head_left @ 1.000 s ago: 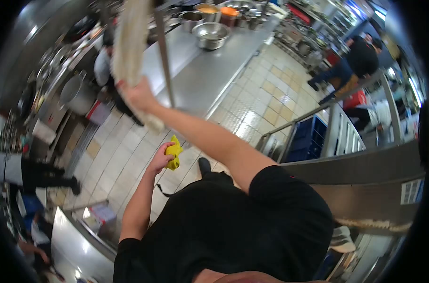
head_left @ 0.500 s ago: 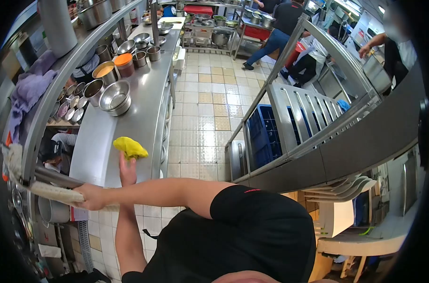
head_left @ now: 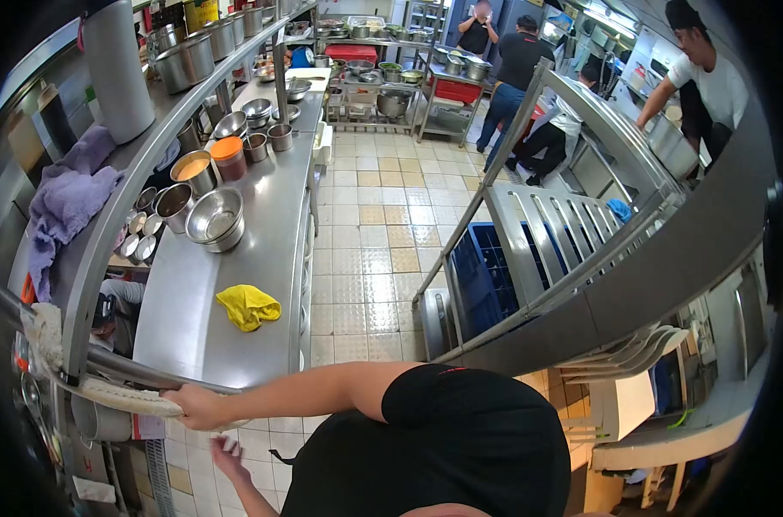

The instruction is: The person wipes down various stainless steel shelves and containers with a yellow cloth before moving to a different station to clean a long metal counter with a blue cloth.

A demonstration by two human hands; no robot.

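My right hand (head_left: 204, 407) is closed round the end of a long white cloth (head_left: 120, 396), which runs left beside the metal rail at the counter's near end. Just below it, my left hand (head_left: 228, 453) is empty, its fingers loosely bent and apart. A crumpled yellow cloth (head_left: 248, 307) lies on the steel counter (head_left: 185, 319), away from both hands. Beyond it stand steel bowls (head_left: 214, 217) and a container with an orange lid (head_left: 228, 158).
Over the counter, a shelf holds pots (head_left: 185, 65) and a purple towel (head_left: 73, 194). On the right are a slatted steel rack (head_left: 538, 233) and blue crates (head_left: 486, 276). A person in white (head_left: 719, 86) grips a large pot (head_left: 671, 148). Other people stand further back.
My left hand has drawn back from beside the yellow cloth, down past the counter's near end. The yellow cloth now lies spread flatter. My right hand still grips the white cloth.
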